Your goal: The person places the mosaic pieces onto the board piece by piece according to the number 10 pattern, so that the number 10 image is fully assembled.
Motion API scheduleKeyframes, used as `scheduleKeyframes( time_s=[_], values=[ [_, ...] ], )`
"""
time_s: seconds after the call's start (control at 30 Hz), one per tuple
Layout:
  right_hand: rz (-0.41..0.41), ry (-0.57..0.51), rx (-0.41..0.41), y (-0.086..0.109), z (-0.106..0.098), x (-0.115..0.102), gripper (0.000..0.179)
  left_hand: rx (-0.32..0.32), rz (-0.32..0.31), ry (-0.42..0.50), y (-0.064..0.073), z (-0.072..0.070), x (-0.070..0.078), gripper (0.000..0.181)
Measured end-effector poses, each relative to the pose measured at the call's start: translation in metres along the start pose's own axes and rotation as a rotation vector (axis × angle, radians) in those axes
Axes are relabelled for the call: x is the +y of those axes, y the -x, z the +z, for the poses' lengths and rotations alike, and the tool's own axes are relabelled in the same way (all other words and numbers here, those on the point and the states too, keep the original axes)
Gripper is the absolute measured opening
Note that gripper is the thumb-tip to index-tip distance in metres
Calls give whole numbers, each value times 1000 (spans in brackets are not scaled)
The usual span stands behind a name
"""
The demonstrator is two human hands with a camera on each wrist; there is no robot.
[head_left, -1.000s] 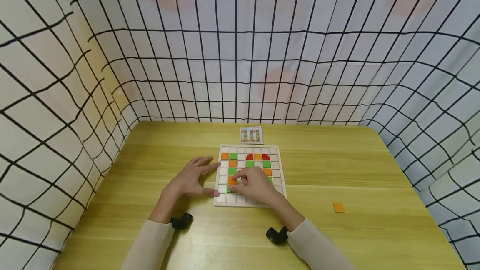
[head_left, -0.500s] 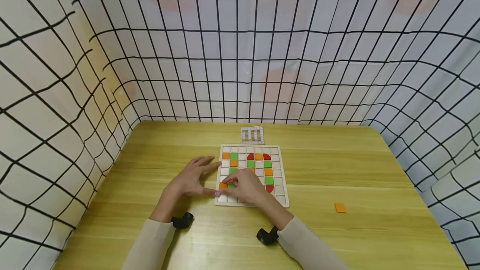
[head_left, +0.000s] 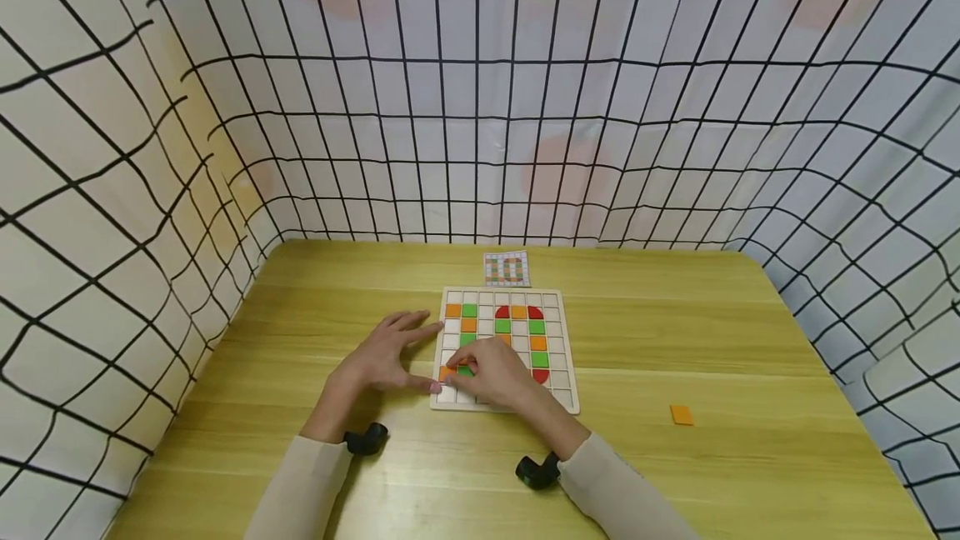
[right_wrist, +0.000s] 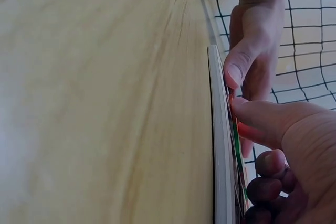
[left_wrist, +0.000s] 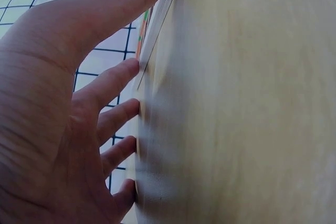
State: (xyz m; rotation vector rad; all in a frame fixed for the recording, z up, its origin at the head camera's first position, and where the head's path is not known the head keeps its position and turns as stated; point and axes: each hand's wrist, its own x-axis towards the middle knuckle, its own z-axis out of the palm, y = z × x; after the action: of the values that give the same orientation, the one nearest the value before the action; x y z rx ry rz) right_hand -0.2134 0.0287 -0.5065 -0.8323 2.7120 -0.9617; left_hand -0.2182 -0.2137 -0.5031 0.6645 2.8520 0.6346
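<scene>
A white gridded board [head_left: 572, 386] lies on the table, with green and orange square tiles and red rounded tiles in some of its cells. Thumb and index finger of my right hand [head_left: 495, 369] pinch an orange tile [head_left: 446, 373] at the board's left column, near a green tile [head_left: 465, 371]. The right wrist view shows the thumb [right_wrist: 249, 109] at the tile's edge; the other fingers are curled. My left hand [head_left: 378, 357] is spread, its thumb and index fingertip touching the board's left edge. My right hand covers several middle cells.
A small printed pattern card [head_left: 506, 270] lies just behind the board. One loose orange tile [head_left: 681, 415] rests on the wooden table [head_left: 750, 340] to the right. A black wire grid [head_left: 480, 119] with white sheeting behind it surrounds the table's back and sides.
My right hand has moved left with the orange tile, from the second column to the leftmost one, and now stays there. My left hand has kept its place at the board's edge.
</scene>
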Motion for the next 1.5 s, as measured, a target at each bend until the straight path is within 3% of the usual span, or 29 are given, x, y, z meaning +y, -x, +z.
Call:
scheduleKeyframes(
  time_s=[0.23,0.47,0.7,0.93,1.1,1.5],
  values=[
    [10,-102,48,12,-15,18,20,-16,-8,7,-2,-1,3,103],
    [83,-86,115,38,-44,52,17,-13,-19,7,0,2,2,103],
    [217,-94,161,75,-82,83,21,-1,-26,5,3,3,2,102],
    [219,-11,227,119,-113,133,28,6,-15,-8,1,4,2,102],
    [206,-4,209,146,-129,156,34,6,-12,-8,1,2,2,101],
    [217,-1,87,196,-153,185,46,13,-6,-24,-1,3,5,98]
  ],
)
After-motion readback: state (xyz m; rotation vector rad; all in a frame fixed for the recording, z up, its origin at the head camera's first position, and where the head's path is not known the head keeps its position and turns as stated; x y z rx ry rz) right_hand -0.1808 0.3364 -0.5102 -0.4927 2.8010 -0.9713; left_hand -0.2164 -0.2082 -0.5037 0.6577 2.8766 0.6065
